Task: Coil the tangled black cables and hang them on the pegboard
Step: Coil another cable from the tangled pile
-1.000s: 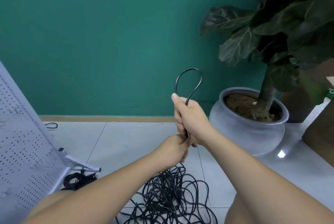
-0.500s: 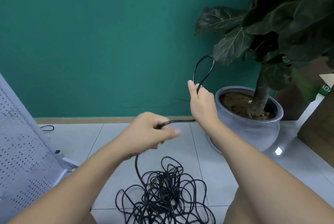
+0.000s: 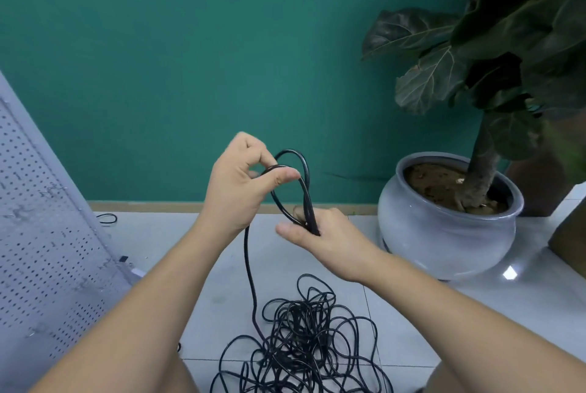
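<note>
A tangled pile of black cable (image 3: pixel 301 338) lies on the tiled floor between my knees. From it one strand rises to my left hand (image 3: pixel 241 183), which pinches the cable between thumb and fingers at the top of a small coil (image 3: pixel 302 183). My right hand (image 3: pixel 320 234), lower and to the right, grips the bottom of the coil's two loops. The grey pegboard (image 3: pixel 47 250) leans at the left edge, apart from both hands.
A large grey pot (image 3: pixel 444 234) with a broad-leaved plant stands at the right, close to my right hand. A short piece of black cable (image 3: pixel 107 219) lies on the floor by the teal wall behind the pegboard. A brown box edge shows at far right.
My left hand has risen and carried the cable over to the right hand's loop, forming a second loop. My right hand has dropped lower and toward the middle.
</note>
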`<action>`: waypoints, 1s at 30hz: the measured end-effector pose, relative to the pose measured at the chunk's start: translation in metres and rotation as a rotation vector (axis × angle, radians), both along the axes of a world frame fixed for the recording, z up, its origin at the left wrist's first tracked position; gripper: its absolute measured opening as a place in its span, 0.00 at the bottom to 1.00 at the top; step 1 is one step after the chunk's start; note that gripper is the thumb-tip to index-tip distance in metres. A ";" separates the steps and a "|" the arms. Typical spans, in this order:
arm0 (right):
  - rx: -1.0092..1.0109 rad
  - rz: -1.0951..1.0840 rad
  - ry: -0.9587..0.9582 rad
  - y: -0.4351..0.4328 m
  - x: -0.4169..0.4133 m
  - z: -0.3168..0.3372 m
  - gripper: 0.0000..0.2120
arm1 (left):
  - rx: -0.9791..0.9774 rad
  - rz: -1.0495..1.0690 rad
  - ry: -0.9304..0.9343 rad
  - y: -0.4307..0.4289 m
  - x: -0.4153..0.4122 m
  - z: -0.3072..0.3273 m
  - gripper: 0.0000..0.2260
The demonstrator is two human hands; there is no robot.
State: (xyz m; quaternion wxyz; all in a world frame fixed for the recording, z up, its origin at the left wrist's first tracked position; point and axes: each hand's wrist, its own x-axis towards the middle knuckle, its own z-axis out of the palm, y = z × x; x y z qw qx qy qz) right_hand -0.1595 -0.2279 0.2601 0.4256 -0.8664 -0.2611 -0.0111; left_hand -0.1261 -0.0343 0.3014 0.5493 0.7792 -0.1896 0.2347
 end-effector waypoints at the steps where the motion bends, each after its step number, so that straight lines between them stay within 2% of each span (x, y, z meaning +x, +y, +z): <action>1: -0.039 0.009 -0.027 -0.001 0.000 -0.001 0.29 | 0.016 -0.001 -0.015 0.001 0.002 -0.001 0.14; 3: -0.091 0.013 -0.047 -0.005 0.002 -0.003 0.30 | 0.006 -0.024 0.002 0.001 0.006 -0.002 0.14; 7: -0.163 0.008 -0.034 -0.011 0.003 -0.005 0.28 | -0.066 -0.086 0.168 -0.007 0.007 -0.003 0.16; 9: -0.188 -0.022 -0.009 -0.014 0.004 -0.004 0.26 | -0.051 -0.060 0.173 -0.011 0.006 -0.002 0.17; 12: -0.262 -0.055 0.057 -0.016 0.008 -0.006 0.17 | -0.098 -0.065 0.171 -0.014 0.004 0.003 0.17; 15: -0.356 0.022 0.089 -0.014 0.007 -0.012 0.23 | -0.173 -0.106 0.226 -0.017 0.006 0.007 0.13; 18: -0.289 0.039 0.149 -0.011 0.006 -0.016 0.24 | -0.317 -0.159 0.333 -0.023 0.009 0.007 0.12; 22: -0.187 0.033 0.207 -0.005 0.007 -0.023 0.27 | -0.479 -0.380 0.541 -0.031 0.008 0.006 0.15; 24: -0.101 0.028 0.261 0.000 0.008 -0.023 0.21 | -0.554 -0.465 0.575 -0.032 0.009 0.005 0.18; 26: -0.071 -0.013 0.250 0.005 0.009 -0.021 0.08 | -0.628 -0.500 0.568 -0.033 0.011 0.004 0.18; 30: 0.006 -0.039 0.265 0.012 0.009 -0.020 0.18 | -0.773 -0.482 0.557 -0.036 0.012 0.007 0.15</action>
